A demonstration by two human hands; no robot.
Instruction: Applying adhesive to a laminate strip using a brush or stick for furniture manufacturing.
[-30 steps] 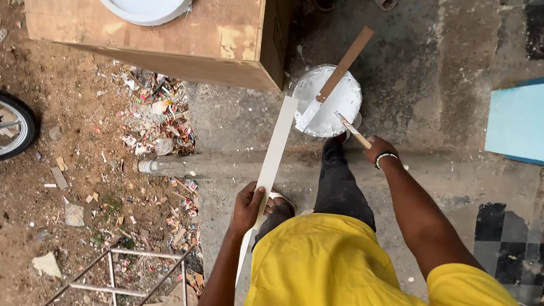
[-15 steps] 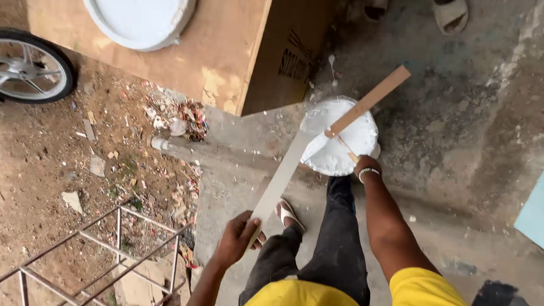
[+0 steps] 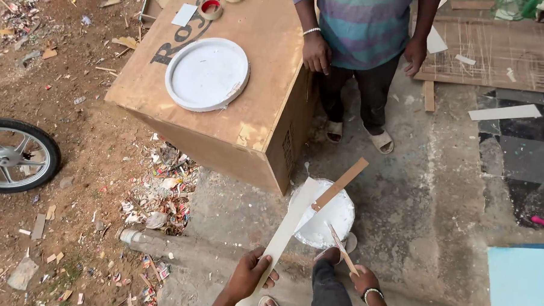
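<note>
Two hands are closed on strips at a bucket of white paint beside a large cardboard box.

Largest is the cardboard box (image 3: 238,91), on which a round white lid (image 3: 207,73) is laid; beyond it another person (image 3: 363,35) is seen only from the chest down. The white paint bucket (image 3: 323,216) is set on the concrete just before the box corner, with a brown stirring stick (image 3: 340,184) propped across its rim. A long pale strip (image 3: 284,232) is gripped by the left hand (image 3: 251,274), fingers wrapped round it, its far end laid over the bucket. A thin stick (image 3: 341,249) is pinched in the right hand (image 3: 364,280), its tip dipped toward the paint. Both forearms are cut off by the lower edge, and the strip's near end is lost there too.
</note>
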